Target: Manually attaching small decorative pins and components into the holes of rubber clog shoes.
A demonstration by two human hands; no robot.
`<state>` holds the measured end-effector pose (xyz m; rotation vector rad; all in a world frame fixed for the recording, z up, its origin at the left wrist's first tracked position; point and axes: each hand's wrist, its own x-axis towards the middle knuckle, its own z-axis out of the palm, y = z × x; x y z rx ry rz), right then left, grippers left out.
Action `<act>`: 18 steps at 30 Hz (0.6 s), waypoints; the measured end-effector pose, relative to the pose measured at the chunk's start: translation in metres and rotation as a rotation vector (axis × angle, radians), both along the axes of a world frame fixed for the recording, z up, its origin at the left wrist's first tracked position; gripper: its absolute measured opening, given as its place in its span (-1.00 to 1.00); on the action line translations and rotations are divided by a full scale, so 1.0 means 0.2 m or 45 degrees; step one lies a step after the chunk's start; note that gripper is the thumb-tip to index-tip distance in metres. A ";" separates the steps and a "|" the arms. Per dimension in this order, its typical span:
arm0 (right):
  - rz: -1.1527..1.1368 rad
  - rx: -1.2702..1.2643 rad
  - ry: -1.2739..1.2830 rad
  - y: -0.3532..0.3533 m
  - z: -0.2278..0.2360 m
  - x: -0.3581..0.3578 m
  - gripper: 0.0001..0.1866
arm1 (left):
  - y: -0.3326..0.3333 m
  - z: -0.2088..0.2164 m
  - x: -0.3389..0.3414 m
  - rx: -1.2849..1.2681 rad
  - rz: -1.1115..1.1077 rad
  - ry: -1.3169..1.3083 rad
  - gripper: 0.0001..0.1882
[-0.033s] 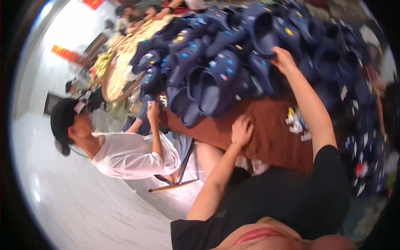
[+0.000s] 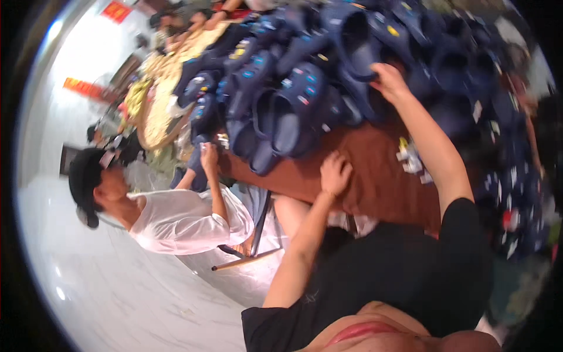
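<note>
Right fingers (image 2: pixel 377 70) pinching navy clog (image 2: pixel 356 54) by its heel | left fingers (image 2: pixel 335 162) loosely parted over brown cloth (image 2: pixel 381 158)

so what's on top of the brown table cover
Heaped dark blue clogs and small white pieces; the left hand is over it. The cover beneath the heap is hidden.

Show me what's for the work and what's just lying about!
Seems for the work:
Dark-blue, rounded, plastic-looking clog, right hand at its edge
Brown cloth, left hand on it

Seems just around:
Red rectangular paper signs
Wide tan tray with rounded end
</note>
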<state>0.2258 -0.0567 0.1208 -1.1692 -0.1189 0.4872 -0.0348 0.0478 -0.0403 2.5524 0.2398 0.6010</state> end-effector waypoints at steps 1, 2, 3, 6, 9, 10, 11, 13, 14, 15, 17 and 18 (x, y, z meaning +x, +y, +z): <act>0.075 -0.042 -0.054 -0.09 -0.01 -0.18 -0.67 | 0.04 0.06 0.03 -0.309 -0.133 0.126 -0.70; 0.151 -0.081 -0.115 -0.19 -0.03 -0.32 -0.63 | 0.00 0.11 0.03 -0.833 -0.008 -0.005 -0.67; 0.245 -0.029 -0.178 -0.05 0.04 -0.58 -0.58 | 0.38 -0.05 -0.11 -0.984 0.021 0.083 -0.57; 0.171 -0.319 -0.218 -0.50 -0.39 -0.94 -0.43 | -0.13 0.38 -0.04 -1.918 -0.220 -0.244 -0.31; 0.404 -0.385 -0.134 -0.60 -0.65 -1.27 -0.37 | -0.19 0.38 -0.15 -1.449 -0.086 -0.060 -0.30; 0.587 -0.394 0.027 -0.64 -0.57 -1.32 -0.36 | -0.17 0.30 -0.23 -1.444 -0.074 -0.043 -0.30; 0.807 -0.569 -0.124 -0.67 -0.55 -1.32 -0.45 | -0.12 0.24 -0.32 -1.368 -0.095 0.023 -0.34; 0.666 -0.697 -0.328 -0.74 -0.56 -1.25 -0.53 | -0.11 0.18 -0.41 -1.344 -0.124 0.163 -0.43; 0.534 -0.827 -0.535 -0.76 -0.58 -1.20 -0.61 | -0.09 0.17 -0.42 -1.341 -0.126 0.176 -0.43; 0.367 -0.931 -0.700 -0.77 -0.60 -1.10 -0.68 | -0.06 0.17 -0.44 -1.119 -0.166 0.296 -0.45; 0.030 -1.188 -0.974 -0.79 -0.64 -0.89 -0.76 | -0.04 0.22 -0.42 -0.683 -0.178 0.408 -0.53; -0.133 -1.323 -1.097 -0.76 -0.64 -0.78 -0.78 | -0.02 0.23 -0.40 -0.677 -0.164 0.404 -0.53</act>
